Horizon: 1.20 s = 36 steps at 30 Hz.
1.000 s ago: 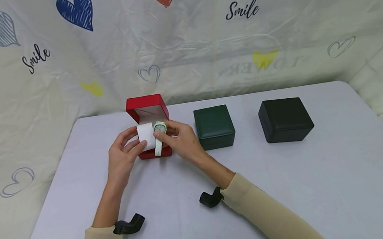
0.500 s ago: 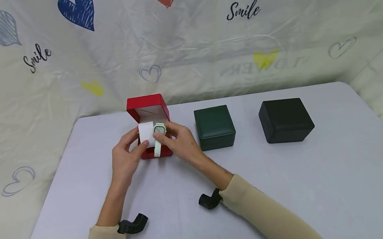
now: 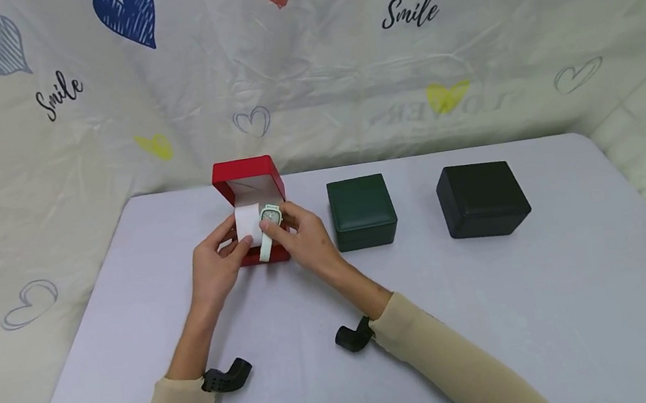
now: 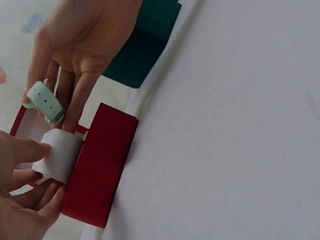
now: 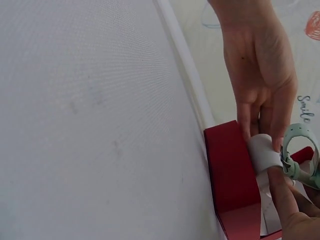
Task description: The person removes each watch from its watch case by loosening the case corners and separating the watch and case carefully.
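Observation:
My left hand (image 3: 212, 264) grips a white watch cushion (image 3: 249, 227) by its sides, thumb in front. The cushion sits over the opened red watch box (image 3: 243, 169), whose lid stands up at the back. Beside it my right hand (image 3: 311, 239) pinches a pale green wristwatch (image 3: 270, 216) between thumb and fingers; its dial faces up and one strap end hangs down. From the left wrist view, the cushion (image 4: 60, 155) overlaps the red box's wall (image 4: 100, 165). In the right wrist view the watch strap (image 5: 300, 131) curves beside the cushion, with a right-hand finger against it.
A closed dark green box (image 3: 363, 213) stands right of the red one. Further right is a closed black box (image 3: 484, 199). The white-covered table (image 3: 470, 318) backs onto a curtain (image 3: 327, 56) printed with hearts. Both wrists wear black camera mounts (image 3: 227, 376).
My left hand has moved slightly right with the cushion, closer into the red box. The watch stays pinched in my right hand beside it, almost unmoved.

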### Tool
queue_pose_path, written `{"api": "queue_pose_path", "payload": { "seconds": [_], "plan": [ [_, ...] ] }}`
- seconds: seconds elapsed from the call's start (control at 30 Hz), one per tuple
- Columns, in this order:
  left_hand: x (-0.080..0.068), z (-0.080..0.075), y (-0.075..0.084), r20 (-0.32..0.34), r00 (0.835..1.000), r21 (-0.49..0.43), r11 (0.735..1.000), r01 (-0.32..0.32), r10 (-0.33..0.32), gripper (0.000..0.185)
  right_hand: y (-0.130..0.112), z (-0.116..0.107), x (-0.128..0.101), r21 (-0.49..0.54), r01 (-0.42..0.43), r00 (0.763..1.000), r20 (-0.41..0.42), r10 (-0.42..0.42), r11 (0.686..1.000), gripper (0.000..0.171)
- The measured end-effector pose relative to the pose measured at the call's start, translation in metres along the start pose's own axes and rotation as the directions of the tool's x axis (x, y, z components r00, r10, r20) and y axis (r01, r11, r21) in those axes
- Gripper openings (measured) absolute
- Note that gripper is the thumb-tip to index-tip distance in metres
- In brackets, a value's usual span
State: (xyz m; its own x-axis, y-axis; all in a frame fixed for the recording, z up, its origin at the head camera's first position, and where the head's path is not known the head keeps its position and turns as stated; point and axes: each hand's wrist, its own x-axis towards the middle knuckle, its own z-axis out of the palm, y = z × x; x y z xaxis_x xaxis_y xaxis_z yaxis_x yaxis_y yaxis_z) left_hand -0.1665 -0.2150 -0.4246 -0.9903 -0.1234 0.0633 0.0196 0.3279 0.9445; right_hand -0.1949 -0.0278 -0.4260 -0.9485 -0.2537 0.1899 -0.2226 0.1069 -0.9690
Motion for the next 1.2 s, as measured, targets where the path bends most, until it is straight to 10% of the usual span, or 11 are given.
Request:
{"api": "queue_pose_path", "payload": {
  "seconds": [1.2],
  "plan": [
    [0.0002, 0.0034, -0.0004, -0.023, 0.999, 0.162, 0.986, -0.042, 0.046, 0.053, -0.0003, 0.0008, 0.0018, -0.050, -0.057, 0.998, -0.042, 0.055, 0.997, 0.030]
  ]
}}
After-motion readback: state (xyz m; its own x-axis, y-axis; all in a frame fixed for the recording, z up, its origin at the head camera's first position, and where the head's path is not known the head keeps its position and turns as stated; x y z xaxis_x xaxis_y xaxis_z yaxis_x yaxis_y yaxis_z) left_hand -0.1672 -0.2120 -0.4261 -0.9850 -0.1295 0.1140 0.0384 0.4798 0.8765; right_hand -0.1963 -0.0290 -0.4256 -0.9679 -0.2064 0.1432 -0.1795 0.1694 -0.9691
